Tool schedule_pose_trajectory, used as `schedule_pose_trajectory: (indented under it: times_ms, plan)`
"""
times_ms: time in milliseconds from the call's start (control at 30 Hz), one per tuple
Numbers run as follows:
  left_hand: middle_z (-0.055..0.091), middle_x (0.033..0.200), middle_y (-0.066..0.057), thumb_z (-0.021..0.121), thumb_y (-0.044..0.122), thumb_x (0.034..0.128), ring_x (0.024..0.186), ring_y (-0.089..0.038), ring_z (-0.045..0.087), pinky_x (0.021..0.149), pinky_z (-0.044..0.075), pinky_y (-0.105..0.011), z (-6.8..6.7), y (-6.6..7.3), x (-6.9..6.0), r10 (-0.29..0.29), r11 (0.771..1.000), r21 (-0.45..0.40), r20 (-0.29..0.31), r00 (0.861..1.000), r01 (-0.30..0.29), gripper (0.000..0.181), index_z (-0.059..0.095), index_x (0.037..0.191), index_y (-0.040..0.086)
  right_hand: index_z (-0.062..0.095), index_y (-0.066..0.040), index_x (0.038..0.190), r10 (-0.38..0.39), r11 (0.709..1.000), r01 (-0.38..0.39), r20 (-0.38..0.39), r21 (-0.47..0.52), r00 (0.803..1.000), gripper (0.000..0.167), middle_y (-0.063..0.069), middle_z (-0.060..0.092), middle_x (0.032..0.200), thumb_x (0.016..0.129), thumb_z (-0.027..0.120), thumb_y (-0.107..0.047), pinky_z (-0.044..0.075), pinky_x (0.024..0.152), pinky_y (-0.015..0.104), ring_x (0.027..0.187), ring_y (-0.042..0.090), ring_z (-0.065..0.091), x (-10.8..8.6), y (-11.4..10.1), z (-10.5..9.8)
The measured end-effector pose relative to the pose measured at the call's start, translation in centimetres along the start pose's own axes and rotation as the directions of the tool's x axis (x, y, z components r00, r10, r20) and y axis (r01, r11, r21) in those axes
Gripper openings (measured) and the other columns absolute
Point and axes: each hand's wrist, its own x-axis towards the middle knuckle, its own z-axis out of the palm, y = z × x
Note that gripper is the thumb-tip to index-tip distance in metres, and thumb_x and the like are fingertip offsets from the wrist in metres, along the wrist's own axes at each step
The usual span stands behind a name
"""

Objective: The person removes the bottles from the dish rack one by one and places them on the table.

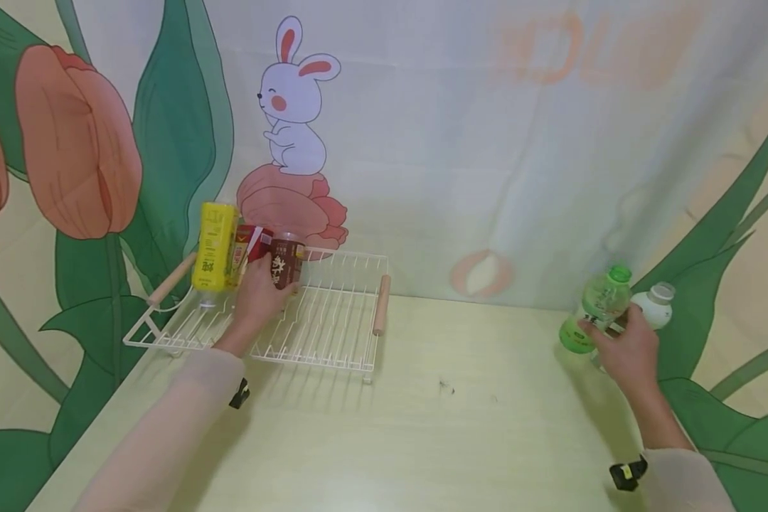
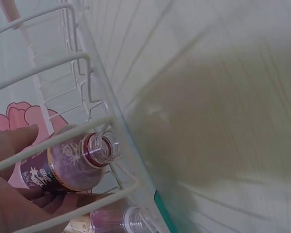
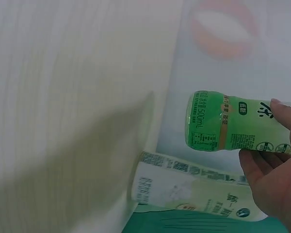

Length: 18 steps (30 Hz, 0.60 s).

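Note:
My left hand grips a dark brown-labelled bottle inside the white wire rack. The left wrist view shows this bottle neck down, its clear threaded mouth uncapped and near the rack's wires. Beside it in the rack are a red-labelled container, partly hidden, and a yellow-labelled bottle standing neck down. Far to the right, my right hand holds a green bottle upright by its middle. Its base appears raised off the table. Just behind that hand stands a white bottle.
The rack has a wooden handle on its right side and another on its left. It stands on a pale table against a printed curtain. Small dark marks show on the tabletop.

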Motion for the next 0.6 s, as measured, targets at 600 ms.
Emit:
schedule_pose_trajectory:
  times_ms: [600]
  plan:
    - [0.044,0.155,-0.028,0.079,0.026,0.0980,0.138,-0.045,0.047,0.118,0.038,-0.063,0.7,0.0,-0.3,0.005,1.000,0.006,-0.053,0.999,-0.005,0.085,0.030,0.162,-0.001,0.041,0.002,0.154,0.018,1.000,-0.019,0.067,0.005,0.998,0.079,0.037,0.053,0.147,0.099,0.077,-0.041,0.051,0.099,0.066,0.129,0.056,0.057,-1.1,4.9,0.9]
